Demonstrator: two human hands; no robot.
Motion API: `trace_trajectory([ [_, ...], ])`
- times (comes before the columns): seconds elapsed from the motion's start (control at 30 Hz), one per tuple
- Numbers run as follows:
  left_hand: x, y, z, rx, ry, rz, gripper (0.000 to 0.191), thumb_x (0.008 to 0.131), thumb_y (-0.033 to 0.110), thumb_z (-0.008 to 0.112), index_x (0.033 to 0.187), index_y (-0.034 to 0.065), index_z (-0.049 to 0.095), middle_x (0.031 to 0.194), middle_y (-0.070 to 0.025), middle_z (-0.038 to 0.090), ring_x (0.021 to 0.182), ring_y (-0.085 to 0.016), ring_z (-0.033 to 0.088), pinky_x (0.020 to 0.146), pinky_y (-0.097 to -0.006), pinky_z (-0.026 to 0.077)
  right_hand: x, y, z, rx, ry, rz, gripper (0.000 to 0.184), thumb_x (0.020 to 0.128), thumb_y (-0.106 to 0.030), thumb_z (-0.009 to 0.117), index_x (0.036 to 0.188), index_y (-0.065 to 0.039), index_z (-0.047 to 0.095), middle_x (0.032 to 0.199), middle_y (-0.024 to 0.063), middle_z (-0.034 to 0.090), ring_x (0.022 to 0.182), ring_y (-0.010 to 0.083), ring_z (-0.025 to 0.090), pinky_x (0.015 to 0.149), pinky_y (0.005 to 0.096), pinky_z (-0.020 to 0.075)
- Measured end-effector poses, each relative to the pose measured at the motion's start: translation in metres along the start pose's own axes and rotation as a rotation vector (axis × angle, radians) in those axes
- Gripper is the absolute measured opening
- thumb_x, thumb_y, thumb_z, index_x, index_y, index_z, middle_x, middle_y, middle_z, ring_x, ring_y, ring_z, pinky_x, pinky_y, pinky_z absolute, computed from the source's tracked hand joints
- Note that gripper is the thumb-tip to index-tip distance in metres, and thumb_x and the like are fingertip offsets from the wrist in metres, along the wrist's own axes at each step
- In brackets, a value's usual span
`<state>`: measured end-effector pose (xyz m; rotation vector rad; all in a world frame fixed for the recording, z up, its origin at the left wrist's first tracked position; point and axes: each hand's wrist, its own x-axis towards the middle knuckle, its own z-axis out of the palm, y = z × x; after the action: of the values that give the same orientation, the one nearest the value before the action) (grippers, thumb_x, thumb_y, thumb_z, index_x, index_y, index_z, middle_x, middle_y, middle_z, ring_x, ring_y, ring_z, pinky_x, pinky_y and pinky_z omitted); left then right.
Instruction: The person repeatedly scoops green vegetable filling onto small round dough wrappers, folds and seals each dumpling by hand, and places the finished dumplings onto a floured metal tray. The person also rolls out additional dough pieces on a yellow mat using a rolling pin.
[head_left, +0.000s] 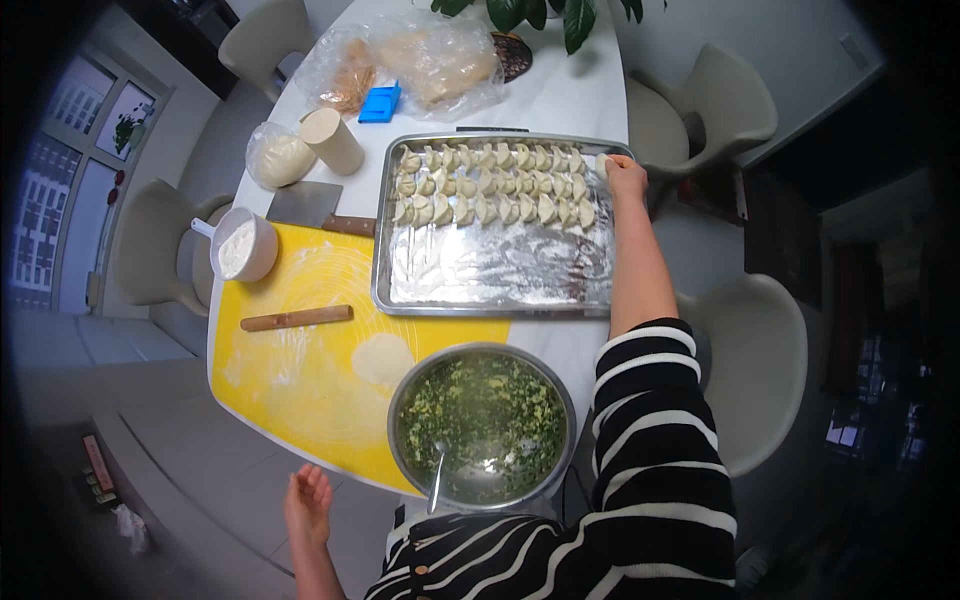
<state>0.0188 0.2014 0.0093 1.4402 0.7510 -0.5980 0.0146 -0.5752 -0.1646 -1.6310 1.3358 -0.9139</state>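
My right hand (627, 178) reaches to the upper right corner of a floured metal tray (480, 270), its fingers on a dumpling (602, 165) at the right end of the top row. Several dumplings (486, 184) lie in three rows in the tray. My left hand (309, 495) hangs off the table's near edge with nothing in it, fingers loosely curled. A steel bowl of chopped green and yellow filling (484, 420) stands at the near edge, a metal spoon (437, 476) leaning in it. Beside the bowl, a round dough wrapper (382, 359) lies on the yellow mat (322, 405).
A wooden rolling pin (297, 318) lies on the mat. Left of the tray are a cleaver (307, 204), a flour cup (244, 247), bagged dough (279, 157) and a beige cylinder (332, 142). Plastic bags (435, 64) and a blue object (379, 103) lie farther back. Chairs (757, 375) surround the table.
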Motion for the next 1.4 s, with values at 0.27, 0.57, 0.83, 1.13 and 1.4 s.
trace_trajectory([
  [0.27,-0.005,-0.004,0.024,0.084,-0.012,0.027,0.031,0.099,0.033,0.046,0.113,0.0078,0.057,0.099,-0.004,0.066,0.086,-0.015,0.063,0.074,-0.0285,0.052,0.023,0.022,0.007,-0.459,-0.055,-0.064,0.019,0.073,-0.025,0.074,0.088,-0.013,0.076,0.085,0.0075,0.073,0.079,0.021,0.069,0.076,0.033,0.0525],
  [0.57,-0.014,0.002,0.03,0.159,-0.013,0.013,0.031,0.1,0.032,0.046,0.112,0.0055,0.057,0.099,-0.007,0.066,0.086,-0.015,0.063,0.074,-0.0282,0.052,0.037,0.015,0.018,-0.7,-0.048,-0.218,0.035,0.079,-0.04,0.066,0.081,-0.006,0.073,0.083,0.0166,0.07,0.082,0.0342,0.067,0.08,0.0416,0.0512],
  [0.83,0.007,0.013,0.073,0.526,-0.269,0.277,0.034,0.096,0.031,0.053,0.116,0.0044,0.058,0.103,-0.0072,0.062,0.093,-0.02,0.058,0.085,-0.0327,0.046,-0.121,-0.086,-0.057,-0.189,-0.343,-0.415,0.039,0.096,-0.03,0.055,0.122,-0.002,0.061,0.112,0.0103,0.067,0.101,0.0187,0.063,0.088,0.0314,0.0468],
  [1.13,0.148,-0.008,0.162,1.119,-0.458,1.205,0.027,0.081,0.008,0.062,0.108,0.0053,0.061,0.111,-0.016,0.059,0.105,-0.034,0.054,0.088,-0.0414,0.048,-0.531,-0.155,-0.142,-0.425,-0.901,-0.252,0.017,0.081,-0.023,0.068,0.081,-0.006,0.063,0.081,0.0094,0.065,0.079,0.0294,0.058,0.071,0.0397,0.0477],
  [1.4,0.179,-0.001,0.213,1.625,-0.711,1.405,0.028,0.075,0.011,0.063,0.102,0.0067,0.057,0.106,-0.0144,0.055,0.099,-0.034,0.054,0.081,-0.0424,0.052,-0.591,-0.149,-0.104,-0.655,-0.752,-0.1,0.022,0.078,-0.023,0.069,0.09,-0.007,0.06,0.082,0.0136,0.066,0.084,0.0348,0.061,0.071,0.0472,0.0503],
])
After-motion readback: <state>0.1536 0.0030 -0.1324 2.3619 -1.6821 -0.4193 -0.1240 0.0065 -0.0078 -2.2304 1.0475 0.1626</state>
